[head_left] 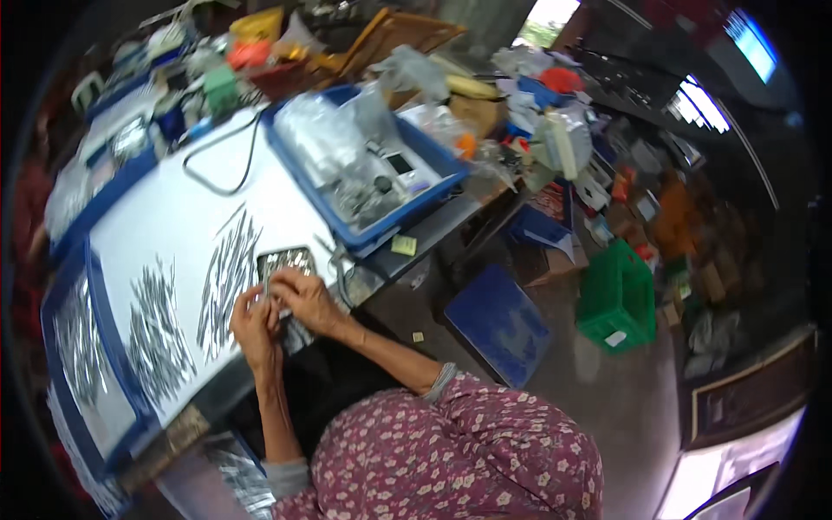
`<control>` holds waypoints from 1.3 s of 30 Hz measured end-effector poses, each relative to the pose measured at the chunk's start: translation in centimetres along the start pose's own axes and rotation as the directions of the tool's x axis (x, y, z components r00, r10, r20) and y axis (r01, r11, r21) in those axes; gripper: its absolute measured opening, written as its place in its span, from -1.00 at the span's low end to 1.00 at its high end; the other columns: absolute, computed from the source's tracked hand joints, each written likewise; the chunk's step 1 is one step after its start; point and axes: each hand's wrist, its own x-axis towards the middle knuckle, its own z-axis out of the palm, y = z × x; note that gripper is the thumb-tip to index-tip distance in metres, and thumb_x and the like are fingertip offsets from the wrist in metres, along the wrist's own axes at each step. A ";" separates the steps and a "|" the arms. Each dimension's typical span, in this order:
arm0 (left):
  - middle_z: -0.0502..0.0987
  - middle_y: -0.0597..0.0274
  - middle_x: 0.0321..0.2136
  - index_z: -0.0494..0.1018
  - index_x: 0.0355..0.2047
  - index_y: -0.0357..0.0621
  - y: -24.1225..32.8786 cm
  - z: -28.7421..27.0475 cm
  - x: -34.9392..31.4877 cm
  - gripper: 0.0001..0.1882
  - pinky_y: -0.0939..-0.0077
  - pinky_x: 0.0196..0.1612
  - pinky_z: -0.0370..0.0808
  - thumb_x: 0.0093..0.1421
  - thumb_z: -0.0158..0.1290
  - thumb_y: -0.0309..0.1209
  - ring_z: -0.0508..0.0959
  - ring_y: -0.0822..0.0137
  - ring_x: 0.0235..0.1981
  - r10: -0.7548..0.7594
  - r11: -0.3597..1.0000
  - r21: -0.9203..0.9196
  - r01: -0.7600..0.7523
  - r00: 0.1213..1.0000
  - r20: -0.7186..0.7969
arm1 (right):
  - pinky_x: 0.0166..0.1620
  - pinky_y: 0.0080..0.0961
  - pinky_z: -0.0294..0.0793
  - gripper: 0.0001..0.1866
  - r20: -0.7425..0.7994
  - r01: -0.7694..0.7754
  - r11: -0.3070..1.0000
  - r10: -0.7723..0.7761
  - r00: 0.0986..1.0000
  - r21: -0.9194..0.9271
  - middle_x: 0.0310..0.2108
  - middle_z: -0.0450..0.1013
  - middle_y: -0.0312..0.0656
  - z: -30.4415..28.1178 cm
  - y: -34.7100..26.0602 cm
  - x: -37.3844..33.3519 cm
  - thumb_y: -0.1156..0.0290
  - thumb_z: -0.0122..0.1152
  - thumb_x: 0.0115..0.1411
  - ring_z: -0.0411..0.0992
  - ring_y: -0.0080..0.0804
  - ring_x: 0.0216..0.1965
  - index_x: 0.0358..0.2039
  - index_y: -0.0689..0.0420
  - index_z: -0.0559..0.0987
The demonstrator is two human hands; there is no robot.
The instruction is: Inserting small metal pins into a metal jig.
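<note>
My left hand [255,331] and my right hand [308,302] meet at the near edge of the white worktop, fingers pinched together. Between the fingertips is a small, thin grey piece [266,286], too blurred to name exactly. Just behind my hands sits a small dark tray [299,256] holding tiny shiny parts. To the left of my hands lies a pile of thin silvery metal strips [227,282], and a second pile of strips [156,334] spreads out further left.
A blue tray [74,338] with more strips stands at the far left. Behind, a blue bin [355,238] holds plastic bags and small items. A black cable loop [217,186] lies on the worktop. A green crate [617,299] and a blue panel [498,325] are on the floor at right.
</note>
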 end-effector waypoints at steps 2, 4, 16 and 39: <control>0.37 0.28 -0.66 0.30 -0.23 -0.31 0.0 0.1 0.0 -0.80 0.82 -0.77 0.02 0.10 -0.11 -0.57 0.17 0.65 -0.79 -0.020 0.999 -0.048 0.020 1.000 -0.005 | -0.38 -0.65 0.33 -0.89 0.011 0.048 0.998 -0.048 0.999 -0.027 -0.51 0.36 -0.25 -0.5 -1.0 -0.1 0.51 0.05 0.10 0.33 -0.59 -0.45 -0.40 0.29 0.44; 0.38 0.24 -0.64 0.30 -0.23 -0.33 0.0 0.1 0.1 -0.80 0.82 -0.76 0.04 0.10 -0.10 -0.57 0.19 0.63 -0.79 -0.025 0.999 -0.037 0.026 0.999 0.029 | -0.38 -0.66 0.32 -0.91 -0.045 0.001 0.999 0.001 0.999 0.036 -0.51 0.37 -0.28 -0.5 -0.5 -0.2 0.53 0.06 0.08 0.32 -0.61 -0.45 -0.43 0.30 0.45; 0.32 0.28 -0.64 0.30 -0.25 -0.31 -1.0 -0.5 1.0 -0.82 0.83 -0.78 0.04 0.13 -0.06 -0.52 0.16 0.62 -0.77 -0.061 0.991 -0.114 0.068 0.996 0.060 | -0.41 -0.62 0.32 -0.93 -0.082 0.086 0.993 -0.079 0.993 0.082 -0.54 0.36 -0.26 -0.6 -0.8 0.1 0.55 0.09 0.03 0.33 -0.57 -0.47 -0.48 0.29 0.46; 0.28 0.39 -0.75 0.35 -0.31 -0.27 1.3 -0.1 -0.7 -0.85 0.83 -0.77 -0.01 0.08 -0.03 -0.52 0.14 0.66 -0.80 -0.011 1.000 0.029 0.006 0.986 0.164 | -0.42 -0.79 0.34 -0.85 0.246 -0.149 0.878 0.036 0.969 0.456 -0.56 0.37 -0.39 -2.1 -0.1 1.5 0.52 0.22 0.01 0.32 -0.75 -0.49 -0.45 0.18 0.40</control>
